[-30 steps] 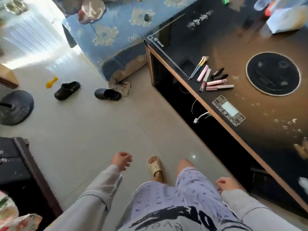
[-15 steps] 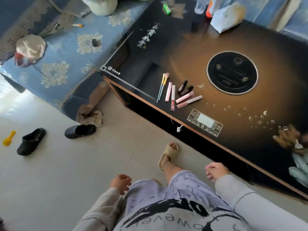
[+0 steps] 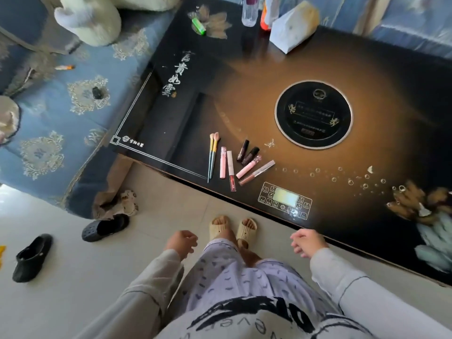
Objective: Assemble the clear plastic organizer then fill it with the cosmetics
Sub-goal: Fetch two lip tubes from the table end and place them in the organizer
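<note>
Head view, looking down: left hand (image 3: 182,242) hangs loosely curled and empty, and right hand (image 3: 307,242) likewise, just beside the dark table's (image 3: 367,69) near edge. Cosmetics (image 3: 241,165) lie in a row on the tabletop at eleven o'clock from the right hand, two brushes (image 3: 212,157) leftmost.

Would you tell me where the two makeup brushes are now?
Head view: the two makeup brushes lie on the table near its front edge, left of the pink tube.
</note>
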{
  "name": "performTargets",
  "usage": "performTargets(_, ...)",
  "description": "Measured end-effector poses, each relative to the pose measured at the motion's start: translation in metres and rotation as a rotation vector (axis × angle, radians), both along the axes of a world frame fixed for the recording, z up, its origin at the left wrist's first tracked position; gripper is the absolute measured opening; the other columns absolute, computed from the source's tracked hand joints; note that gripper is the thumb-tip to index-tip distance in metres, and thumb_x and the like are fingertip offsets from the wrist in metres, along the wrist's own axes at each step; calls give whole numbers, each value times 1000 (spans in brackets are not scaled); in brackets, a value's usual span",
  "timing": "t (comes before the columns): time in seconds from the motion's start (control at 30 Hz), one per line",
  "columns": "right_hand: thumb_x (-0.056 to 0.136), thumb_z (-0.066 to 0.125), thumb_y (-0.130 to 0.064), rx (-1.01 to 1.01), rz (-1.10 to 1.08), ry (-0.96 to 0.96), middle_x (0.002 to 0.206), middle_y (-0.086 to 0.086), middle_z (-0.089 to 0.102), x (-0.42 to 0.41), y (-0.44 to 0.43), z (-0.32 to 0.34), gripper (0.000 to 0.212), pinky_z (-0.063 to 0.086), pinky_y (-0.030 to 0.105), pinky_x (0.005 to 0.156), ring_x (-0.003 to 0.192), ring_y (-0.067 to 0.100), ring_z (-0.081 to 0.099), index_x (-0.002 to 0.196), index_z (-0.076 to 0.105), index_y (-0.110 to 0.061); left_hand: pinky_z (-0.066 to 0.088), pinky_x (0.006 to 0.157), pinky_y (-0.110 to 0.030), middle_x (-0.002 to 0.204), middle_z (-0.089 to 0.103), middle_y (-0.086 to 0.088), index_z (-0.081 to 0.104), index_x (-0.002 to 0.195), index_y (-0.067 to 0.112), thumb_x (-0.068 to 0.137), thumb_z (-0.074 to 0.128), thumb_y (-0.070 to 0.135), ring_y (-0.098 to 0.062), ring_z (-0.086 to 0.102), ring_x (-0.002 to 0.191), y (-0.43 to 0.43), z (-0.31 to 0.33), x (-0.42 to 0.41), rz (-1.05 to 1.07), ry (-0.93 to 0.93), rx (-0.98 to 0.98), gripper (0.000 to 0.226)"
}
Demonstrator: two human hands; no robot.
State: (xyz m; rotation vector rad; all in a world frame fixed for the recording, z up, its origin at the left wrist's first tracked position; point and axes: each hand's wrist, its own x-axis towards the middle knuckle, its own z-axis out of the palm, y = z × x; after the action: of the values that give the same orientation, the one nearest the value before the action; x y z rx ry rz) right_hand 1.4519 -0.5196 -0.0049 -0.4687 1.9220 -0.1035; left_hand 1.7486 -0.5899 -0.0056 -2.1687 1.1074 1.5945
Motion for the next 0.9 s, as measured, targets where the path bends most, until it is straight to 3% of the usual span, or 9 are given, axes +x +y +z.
performTargets(0.2, 91, 47, -6, 75, -202, -78, 64, 5, 55, 9, -12, -4, 21, 37, 21, 49, 52, 15, 49, 72, 55, -12, 39, 50, -20, 85, 61, -7, 64, 97, 6, 90, 46, 8, -11, 51, 55, -62, -3, -37, -196, 27, -46, 20)
performTargets(0.4, 92, 46, -5, 14, -268, -164, 64, 4, 54, 25, -84, -13, 23, 37, 22, 49, 52, 13, 48, 72, 54, -14, 50, 83, -31, 98, 66, -14, 65, 101, 5, 90, 47, 14, -21, 56, 81, -114, -16, -81, -245, 38, -144, 22)
performTargets(0.53, 86, 57, -11, -72, -333, -73, 62, 0, 55, 29, -138, -24, 3, 43, 21, 48, 51, 11, 49, 84, 56, -12, 47, 75, -23, 109, 66, -12, 60, 111, 11, 88, 56, 19, -20, 59, 86, -138, -27, -110, -271, 33, -205, 25)
performTargets(0.63, 81, 66, -20, -101, -377, -41, 65, 5, 57, 33, -165, -33, 16, 49, 29, 51, 54, 16, 52, 78, 53, -12, 52, 81, -32, 106, 66, -14, 56, 114, 11, 88, 56, 26, -27, 64, 92, -148, -34, -125, -350, -37, -248, 30)
performTargets(0.7, 78, 67, -29, -79, -337, 33, 79, 15, 64, 37, -176, -40, 26, 56, 41, 67, 69, 28, 61, 71, 58, -6, 52, 78, -34, 103, 66, -14, 52, 117, 10, 89, 56, 27, -28, 64, 89, -153, -38, -133, -376, -97, -297, 34)
performTargets(0.8, 77, 65, -37, -10, -332, 129, 102, 18, 70, 39, -182, -50, 41, 56, 46, 84, 96, 34, 66, 97, 66, -1, 54, 78, -37, 103, 67, -15, 43, 126, 8, 88, 56, 25, -31, 67, 91, -159, -44, -142, -376, -177, -341, 43)
performTargets(0.9, 77, 62, -40, 45, -312, 163, 104, 18, 69, 38, -185, -55, 44, 56, 44, 83, 97, 34, 66, 102, 65, -3, 55, 78, -38, 104, 66, -15, 44, 126, 7, 89, 56, 22, -32, 66, 93, -163, -49, -146, -328, -225, -337, 42)
